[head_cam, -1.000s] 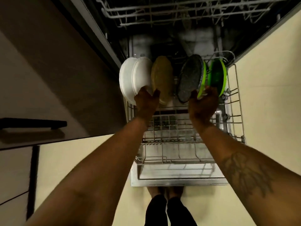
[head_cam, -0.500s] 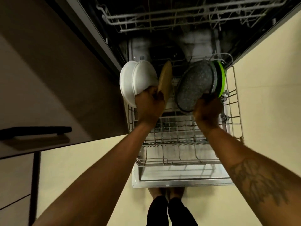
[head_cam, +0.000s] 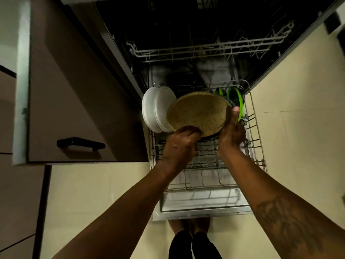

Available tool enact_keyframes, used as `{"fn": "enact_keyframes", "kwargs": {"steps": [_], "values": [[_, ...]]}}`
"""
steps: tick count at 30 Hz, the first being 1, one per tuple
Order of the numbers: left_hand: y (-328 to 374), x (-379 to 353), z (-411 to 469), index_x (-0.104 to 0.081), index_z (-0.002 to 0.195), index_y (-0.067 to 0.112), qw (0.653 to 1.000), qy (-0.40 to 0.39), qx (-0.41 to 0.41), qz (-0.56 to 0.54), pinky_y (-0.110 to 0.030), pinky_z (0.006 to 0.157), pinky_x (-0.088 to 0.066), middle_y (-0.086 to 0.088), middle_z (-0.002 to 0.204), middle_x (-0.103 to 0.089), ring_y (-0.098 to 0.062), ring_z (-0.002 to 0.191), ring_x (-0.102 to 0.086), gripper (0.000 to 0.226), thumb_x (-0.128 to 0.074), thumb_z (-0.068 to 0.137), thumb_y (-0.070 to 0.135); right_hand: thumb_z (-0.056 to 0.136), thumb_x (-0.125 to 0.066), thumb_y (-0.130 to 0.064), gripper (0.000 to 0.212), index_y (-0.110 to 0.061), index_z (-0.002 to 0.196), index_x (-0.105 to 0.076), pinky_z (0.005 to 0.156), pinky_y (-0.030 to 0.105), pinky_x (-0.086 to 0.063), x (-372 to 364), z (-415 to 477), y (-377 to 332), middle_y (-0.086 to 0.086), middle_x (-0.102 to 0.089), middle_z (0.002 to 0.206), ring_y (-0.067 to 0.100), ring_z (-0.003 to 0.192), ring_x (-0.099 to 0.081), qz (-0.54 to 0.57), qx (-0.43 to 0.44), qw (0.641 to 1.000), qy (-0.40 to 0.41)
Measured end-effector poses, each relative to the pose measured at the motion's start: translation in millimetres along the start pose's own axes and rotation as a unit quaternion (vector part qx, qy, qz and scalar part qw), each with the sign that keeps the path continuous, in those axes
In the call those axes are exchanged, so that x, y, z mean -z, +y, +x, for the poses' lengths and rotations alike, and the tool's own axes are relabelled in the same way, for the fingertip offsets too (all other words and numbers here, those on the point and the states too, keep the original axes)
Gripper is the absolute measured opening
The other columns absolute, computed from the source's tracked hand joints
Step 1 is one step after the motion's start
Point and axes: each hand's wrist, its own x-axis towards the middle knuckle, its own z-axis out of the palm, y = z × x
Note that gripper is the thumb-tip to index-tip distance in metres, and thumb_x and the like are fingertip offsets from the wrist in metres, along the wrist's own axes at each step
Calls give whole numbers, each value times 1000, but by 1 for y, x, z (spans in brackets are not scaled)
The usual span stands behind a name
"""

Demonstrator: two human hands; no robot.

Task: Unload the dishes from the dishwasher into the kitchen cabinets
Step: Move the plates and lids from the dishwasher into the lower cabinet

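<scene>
Centre of frame, above the pulled-out lower rack [head_cam: 257, 139]: one tan plate [head_cam: 198, 113], round and speckled, tilted with its face toward the camera and held up over the rack wires. Left hand [head_cam: 182, 142]: fingers curled round the lower-left rim, gripping it. Right hand [head_cam: 232, 131]: clamped on the lower-right rim, thumb upright along the edge, remaining fingers hidden underneath. Dark plate [head_cam: 230, 103]: a thin crescent only, showing past the tan plate's right and bottom edges and lying close against its back; whether the right fingers carry it as well cannot be told. White plates [head_cam: 155, 109]: two, upright on edge at the rack's left side; the tan plate's left rim overlaps them in view, contact uncertain. Green plates [head_cam: 237, 99]: upright at the rack's upper-right corner, partly hidden behind the tan plate and the thumb. Upper rack [head_cam: 205, 52]: wire, set back in the dark tub at upper centre, well apart from the hands. Dishwasher door [head_cam: 201, 202]: folded down flat at lower centre, its near edge just beside the person's legs [head_cam: 194, 243]. Cabinet door [head_cam: 74, 90]: brown panel with a black handle [head_cam: 81, 143], filling the left of frame, its right edge close to the rack's left wall. Floor [head_cam: 298, 128]: cream tile, broad at right of the rack and at lower left.
</scene>
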Motion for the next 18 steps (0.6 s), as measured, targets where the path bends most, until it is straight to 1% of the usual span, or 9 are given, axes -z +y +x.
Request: {"fn": "enact_keyframes", "kwargs": {"steps": [3, 6, 7, 8, 10, 13, 15, 16, 18], "values": [[2, 8, -3, -77, 106, 10, 1000, 9, -24, -15, -39, 71, -60, -7, 105, -77, -26, 95, -71, 30, -73, 80, -3, 87, -68, -54, 46, -16, 70, -48, 40, 12, -37, 1, 4, 5, -3, -52, 67, 9, 56, -47, 19, -22, 1000, 1], [-4, 10, -13, -77, 107, 11, 998, -13, -56, -25, -38, 74, -60, -5, 109, -76, -24, 101, -70, 18, -72, 89, 14, 79, -82, -42, 48, -5, 101, -61, 63, 19, -52, 6, 4, 14, 3, -65, 91, 12, 72, -60, 13, -28, 999, -12], [-7, 11, -18, -77, 106, 12, 997, -30, -56, -36, -38, 75, -60, -4, 110, -75, -23, 103, -69, 18, -69, 93, 22, 80, -82, -38, 45, -6, 104, -62, 62, 17, -51, 9, 2, 18, 2, -66, 91, 11, 74, -61, 6, -25, 1000, -17], [-8, 11, -23, -77, 105, 13, 997, -49, -47, -48, -39, 77, -59, -4, 112, -75, -22, 105, -68, 22, -66, 96, 30, 83, -80, -33, 32, -9, 96, -63, 56, 13, -48, 12, 0, 20, 0, -64, 85, 8, 70, -57, -3, -17, 1000, -23], [-14, 10, -29, -77, 104, 15, 994, -70, 9, -88, -41, 83, -57, -4, 118, -71, -20, 114, -63, 35, -54, 101, 41, 87, -76, -20, 22, -18, 77, -57, 48, 11, -41, 17, -6, 24, -4, -57, 73, 7, 62, -51, -22, -3, 999, -31], [-32, 5, -32, -71, 116, 19, 971, -22, 191, -139, -40, 105, -49, -3, 137, -60, -18, 133, -51, 39, -46, 103, 47, 89, -67, -4, 16, -17, 84, -60, 64, 23, -49, 25, -12, 35, -1, -62, 81, 18, 80, -59, -2, -24, 999, -37], [-42, 7, -27, -56, 134, 23, 930, 17, 334, -153, -41, 107, -49, -2, 136, -59, -22, 127, -56, 46, -51, 97, 50, 90, -68, -13, 5, -16, 90, -65, 73, 34, -50, 31, -14, 41, -1, -63, 81, 18, 81, -59, 27, -31, 998, -48], [-46, 9, -24, -51, 138, 26, 894, 13, 407, -186, -42, 104, -52, 1, 132, -61, -23, 121, -60, 52, -55, 94, 54, 90, -70, -22, 8, -16, 92, -66, 75, 37, -48, 34, -17, 44, -2, -62, 77, 18, 76, -56, 31, -30, 998, -48], [-49, 16, -16, -45, 142, 27, 789, -33, 533, -302, -42, 100, -54, 4, 131, -61, -22, 115, -61, 61, -59, 91, 59, 90, -69, -35, 25, -13, 102, -63, 89, 44, -48, 41, -26, 46, 0, -63, 86, 21, 85, -57, 35, -26, 998, -49]]}}
